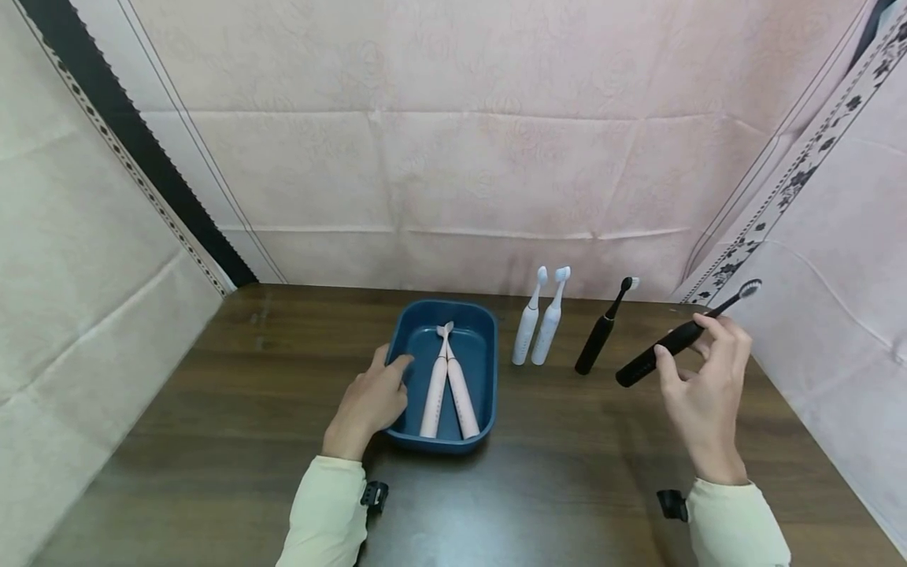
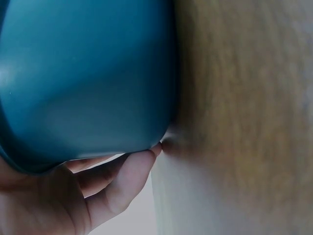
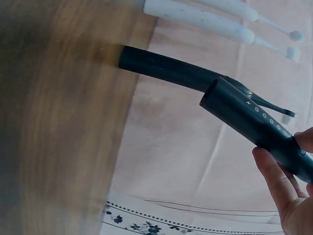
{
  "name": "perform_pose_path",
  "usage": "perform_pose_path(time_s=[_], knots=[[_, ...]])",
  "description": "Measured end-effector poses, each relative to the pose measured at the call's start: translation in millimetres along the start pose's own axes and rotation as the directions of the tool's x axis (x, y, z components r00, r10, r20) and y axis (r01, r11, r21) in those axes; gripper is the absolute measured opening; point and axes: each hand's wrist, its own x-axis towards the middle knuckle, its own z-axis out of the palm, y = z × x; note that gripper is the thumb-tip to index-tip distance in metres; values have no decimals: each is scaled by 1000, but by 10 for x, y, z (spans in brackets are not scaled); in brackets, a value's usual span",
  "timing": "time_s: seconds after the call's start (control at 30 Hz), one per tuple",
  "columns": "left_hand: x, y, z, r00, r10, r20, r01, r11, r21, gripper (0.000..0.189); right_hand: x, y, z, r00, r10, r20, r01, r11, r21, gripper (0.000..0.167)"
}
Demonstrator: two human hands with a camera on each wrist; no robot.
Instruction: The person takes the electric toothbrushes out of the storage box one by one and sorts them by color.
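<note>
My left hand (image 1: 370, 403) holds the left wall of a deep blue plastic box (image 1: 490, 378), thumb over the rim and the other fingers against the outside. Two pale pink electric toothbrushes (image 1: 434, 400) lean inside the box, their heads crossing near the far end. Over the right of the table, my right hand (image 1: 711, 386) pinches a black electric toothbrush (image 1: 659, 356) between thumb and fingers, tilted with its brush head up and to the right. In the right wrist view its handle (image 3: 254, 122) shows a column of small printed icons and overlaps a second black toothbrush (image 3: 166, 68) standing behind it.
Two white electric toothbrushes (image 1: 526, 334) stand upright side by side to the right of the box, left of the standing black one. Pale cloth (image 1: 460, 173) hangs behind the brown wooden table (image 1: 538, 488) and along both sides.
</note>
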Motion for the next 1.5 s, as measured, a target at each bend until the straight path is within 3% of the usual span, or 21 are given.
perform_pose_path(time_s=[0.17, 0.33, 0.5, 0.7, 1.2, 1.5], knots=[[2, -7, -6, 1000, -3, -1, 3, 1000, 2, 48, -14, 118, 103, 999, 17, 27, -17, 1000, 3, 66], [-21, -33, 1, 1000, -12, -6, 12, 1000, 0, 47, -10, 218, 254, 997, -25, 69, 26, 1000, -7, 61], [-44, -46, 10, 1000, -31, -2, 31, 1000, 4, 47, 6, 305, 382, 992, -57, 110, 65, 995, -72, 56], [-48, -46, 14, 1000, -27, -7, 27, 1000, 3, 47, 21, 390, 485, 988, -43, 148, 61, 991, -119, 56], [-6, 3, 13, 999, -33, -4, 33, 999, 2, 48, 76, 501, 585, 980, -76, 182, 115, 970, -216, 58], [-17, 17, 6, 999, -39, -4, 39, 999, 1, 48, 86, 534, 615, 974, -45, 223, 93, 974, -207, 61]])
